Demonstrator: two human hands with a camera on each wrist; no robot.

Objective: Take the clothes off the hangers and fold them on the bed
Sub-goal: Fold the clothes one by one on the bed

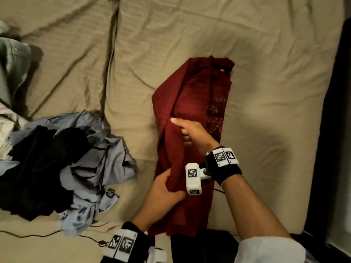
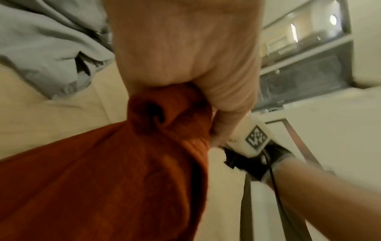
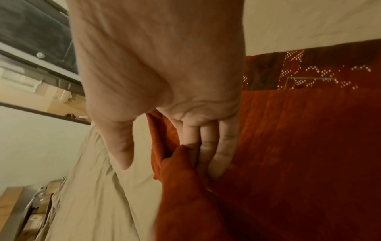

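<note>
A dark red garment [image 1: 191,103] with a white dotted pattern lies lengthwise on the beige bed sheet [image 1: 266,73], partly folded into a long strip. My left hand [image 1: 167,188] grips a bunched fold of the red garment [image 2: 164,117] near its lower end. My right hand [image 1: 188,131] lies higher up with straight fingers [image 3: 218,154] tucked into a crease of the red garment [image 3: 309,146], thumb apart. No hanger shows.
A heap of grey-blue and black clothes [image 1: 62,160] lies on the bed to the left, with pale green cloth [image 1: 13,59] behind it. A thin cable [image 1: 38,234] runs along the near edge. A dark bed frame edge [image 1: 338,130] borders the right side.
</note>
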